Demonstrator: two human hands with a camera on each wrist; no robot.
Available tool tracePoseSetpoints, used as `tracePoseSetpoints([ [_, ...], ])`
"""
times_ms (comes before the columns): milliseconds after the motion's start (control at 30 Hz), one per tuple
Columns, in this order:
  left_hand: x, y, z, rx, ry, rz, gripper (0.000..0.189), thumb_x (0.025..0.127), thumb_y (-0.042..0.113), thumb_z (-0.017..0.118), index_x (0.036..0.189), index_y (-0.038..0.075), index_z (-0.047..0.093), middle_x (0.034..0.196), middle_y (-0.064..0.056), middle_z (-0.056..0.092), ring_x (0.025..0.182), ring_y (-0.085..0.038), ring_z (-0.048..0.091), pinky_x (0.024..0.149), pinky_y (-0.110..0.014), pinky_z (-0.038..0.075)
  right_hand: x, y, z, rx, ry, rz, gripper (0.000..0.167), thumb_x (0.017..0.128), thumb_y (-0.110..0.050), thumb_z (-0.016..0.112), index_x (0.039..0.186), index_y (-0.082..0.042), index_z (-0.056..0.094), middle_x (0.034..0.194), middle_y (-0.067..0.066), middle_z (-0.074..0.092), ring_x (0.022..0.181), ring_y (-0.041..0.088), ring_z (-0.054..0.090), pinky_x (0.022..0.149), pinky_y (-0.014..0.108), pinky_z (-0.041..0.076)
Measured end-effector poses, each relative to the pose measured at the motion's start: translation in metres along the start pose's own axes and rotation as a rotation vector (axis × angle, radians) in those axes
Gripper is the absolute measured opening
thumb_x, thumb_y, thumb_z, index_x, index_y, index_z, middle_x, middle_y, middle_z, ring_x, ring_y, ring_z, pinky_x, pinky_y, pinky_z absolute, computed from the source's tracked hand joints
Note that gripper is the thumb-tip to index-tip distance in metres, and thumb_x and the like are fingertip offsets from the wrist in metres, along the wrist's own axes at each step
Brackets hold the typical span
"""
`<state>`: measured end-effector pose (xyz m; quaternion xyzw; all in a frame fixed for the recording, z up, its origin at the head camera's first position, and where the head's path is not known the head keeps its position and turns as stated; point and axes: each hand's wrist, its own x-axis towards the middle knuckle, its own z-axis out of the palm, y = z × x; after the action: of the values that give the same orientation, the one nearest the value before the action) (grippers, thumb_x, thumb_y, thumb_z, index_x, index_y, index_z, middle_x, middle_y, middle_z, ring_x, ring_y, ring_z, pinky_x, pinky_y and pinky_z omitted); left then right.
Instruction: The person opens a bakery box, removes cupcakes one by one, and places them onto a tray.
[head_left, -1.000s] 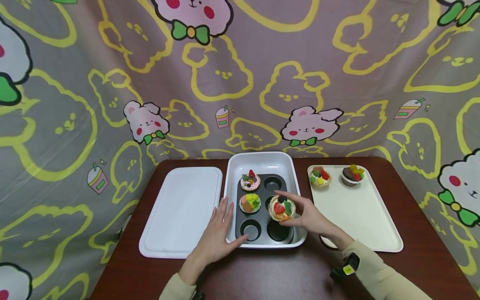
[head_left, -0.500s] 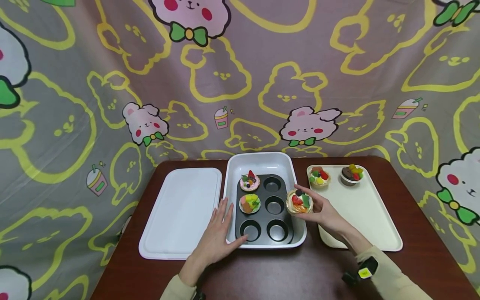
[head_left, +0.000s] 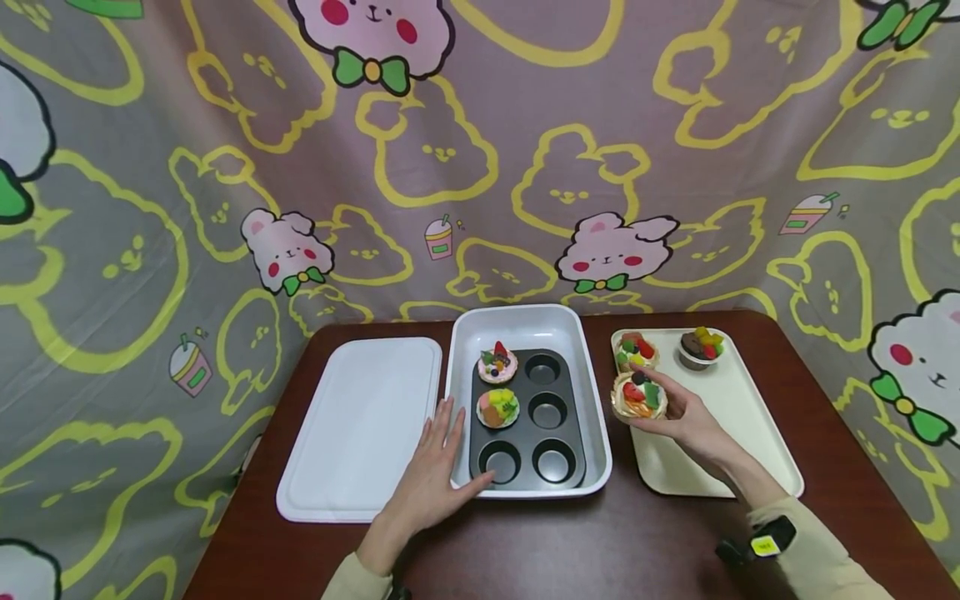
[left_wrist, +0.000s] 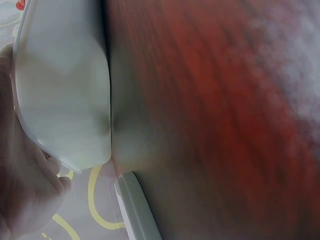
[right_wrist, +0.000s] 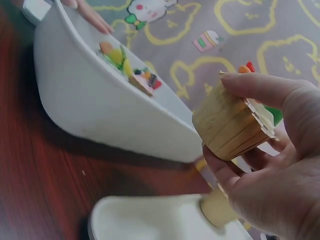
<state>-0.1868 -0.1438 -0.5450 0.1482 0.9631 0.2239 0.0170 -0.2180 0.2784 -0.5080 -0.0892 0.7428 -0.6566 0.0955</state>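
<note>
Tan cupcake (right_wrist: 227,125) between right-hand fingertips (right_wrist: 215,162)

No words, brands or numbers could be read. A yellow label (head_left: 766,546) on the black device (head_left: 785,527) at the right sleeve (head_left: 821,560) bore dark marks too small to make out; those on the green labels (head_left: 442,249) of the printed cups (head_left: 438,229) across the backdrop cloth (head_left: 487,92) were equally illegible.
</note>
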Motion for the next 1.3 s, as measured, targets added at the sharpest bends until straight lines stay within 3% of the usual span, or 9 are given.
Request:
tracePoseSetpoints([
  [100, -0.001, 0.000, 0.000, -0.001, 0.000, 0.000, 0.109, 0.093, 0.072, 0.071, 0.175, 0.011, 0.030, 0.188, -0.010, 0.007, 0.176, -0.031, 0.009, 0.141, -0.060, 0.018, -0.004, 0.005, -0.009, -0.013, 0.027, 0.016, 0.088, 0.098, -0.004, 0.079, 0.173, -0.010, 0.032, 0.160, -0.011, 0.047, 0.129, -0.019, 0.050, 0.101, 0.006, 0.050],
  [267, -0.001, 0.000, 0.000, 0.003, 0.008, 0.007, 0.110, 0.093, 0.072, 0.071, 0.175, 0.010, 0.030, 0.188, -0.011, 0.007, 0.175, -0.031, 0.010, 0.141, -0.060, 0.019, -0.008, 0.014, -0.024, -0.019, 0.064, 0.019, 0.086, 0.099, -0.004, 0.079, 0.172, -0.014, 0.035, 0.165, -0.009, 0.043, 0.128, -0.021, 0.048, 0.100, 0.003, 0.047],
  [467, -0.002, 0.000, 0.000, 0.006, 0.019, 0.020, 0.109, 0.094, 0.071, 0.071, 0.174, 0.009, 0.030, 0.188, -0.010, 0.006, 0.175, -0.031, 0.011, 0.141, -0.060, 0.020, -0.012, 0.028, -0.042, 0.026, 0.117, -0.040, 0.080, 0.097, 0.006, 0.076, 0.167, -0.009, 0.041, 0.146, -0.033, 0.055, 0.124, -0.018, 0.056, 0.097, 0.004, 0.050],
  [633, -0.002, 0.000, 0.000, 0.004, 0.018, 0.023, 0.110, 0.094, 0.071, 0.071, 0.174, 0.009, 0.030, 0.188, -0.010, 0.005, 0.175, -0.031, 0.011, 0.141, -0.059, 0.019, -0.014, 0.039, -0.058, -0.090, 0.181, 0.030, 0.080, 0.099, -0.002, 0.079, 0.167, -0.007, 0.038, 0.130, -0.042, 0.052, 0.115, -0.022, 0.054, 0.091, 0.002, 0.047],
  [833, -0.002, 0.000, 0.000, 0.005, 0.019, 0.019, 0.109, 0.094, 0.070, 0.071, 0.175, 0.010, 0.029, 0.188, -0.010, 0.006, 0.175, -0.031, 0.012, 0.140, -0.060, 0.020, -0.014, 0.052, -0.075, -0.172, 0.245, 0.058, 0.077, 0.099, -0.002, 0.080, 0.165, -0.005, 0.041, 0.118, -0.046, 0.055, 0.109, -0.024, 0.054, 0.089, 0.002, 0.045],
  [1067, -0.002, -0.001, 0.000, 0.008, 0.022, 0.021, 0.109, 0.094, 0.070, 0.072, 0.175, 0.010, 0.029, 0.188, -0.010, 0.006, 0.175, -0.032, 0.012, 0.140, -0.061, 0.020, -0.010, 0.057, -0.090, -0.253, 0.302, 0.133, 0.090, 0.098, -0.012, 0.084, 0.169, 0.004, 0.030, 0.110, -0.048, 0.046, 0.103, -0.029, 0.046, 0.086, 0.001, 0.039],
  [1167, -0.002, -0.001, 0.000, 0.010, 0.025, 0.025, 0.109, 0.094, 0.069, 0.072, 0.174, 0.009, 0.030, 0.188, -0.010, 0.006, 0.175, -0.032, 0.012, 0.140, -0.061, 0.020, -0.008, 0.060, -0.095, -0.306, 0.318, 0.142, 0.091, 0.098, -0.015, 0.085, 0.168, 0.005, 0.030, 0.115, -0.040, 0.051, 0.102, -0.029, 0.044, 0.084, 0.001, 0.038],
  [1233, -0.002, -0.001, 0.000, 0.011, 0.024, 0.026, 0.110, 0.094, 0.069, 0.072, 0.175, 0.010, 0.029, 0.188, -0.010, 0.006, 0.175, -0.031, 0.012, 0.140, -0.060, 0.020, -0.006, 0.061, -0.097, -0.356, 0.325, 0.152, 0.091, 0.098, -0.018, 0.085, 0.168, 0.005, 0.031, 0.127, -0.022, 0.061, 0.101, -0.028, 0.042, 0.082, 0.002, 0.038],
  [1300, -0.002, 0.000, 0.000, 0.010, 0.024, 0.027, 0.110, 0.094, 0.070, 0.072, 0.175, 0.009, 0.029, 0.188, -0.011, 0.006, 0.175, -0.031, 0.012, 0.140, -0.060, 0.020, -0.005, 0.062, -0.098, -0.397, 0.332, 0.164, 0.091, 0.098, -0.019, 0.086, 0.168, 0.004, 0.032, 0.141, 0.006, 0.064, 0.100, -0.027, 0.039, 0.081, 0.003, 0.039],
])
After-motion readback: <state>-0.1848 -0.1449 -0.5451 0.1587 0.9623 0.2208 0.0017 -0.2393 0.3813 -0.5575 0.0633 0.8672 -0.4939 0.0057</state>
